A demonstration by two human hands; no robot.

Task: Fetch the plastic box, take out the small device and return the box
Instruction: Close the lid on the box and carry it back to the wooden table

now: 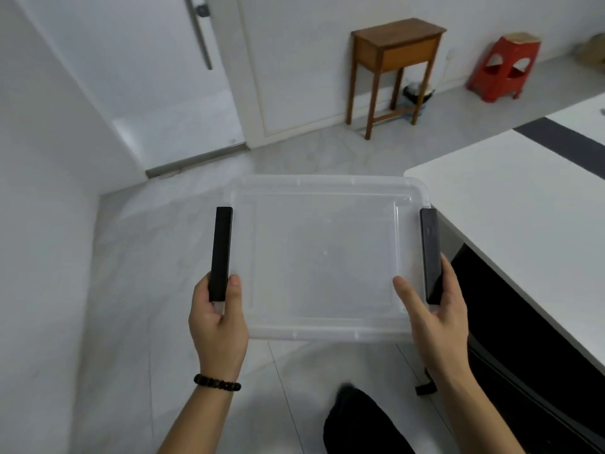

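- Clearly, in the head view, we carry the plastic box (pixel 322 257) in the air above the tiled floor, just beside the white tabletop's (pixel 510 204) near-left corner.
- Our left hand (pixel 217 326) grips its left black latch (pixel 221 253); our right hand (pixel 432 319) grips the right black latch (pixel 431 255).
- We judge this either the fetching or the returning: we see no device through the clear, smooth, round-cornered lid.
- If fetching, setting it flat comes next.
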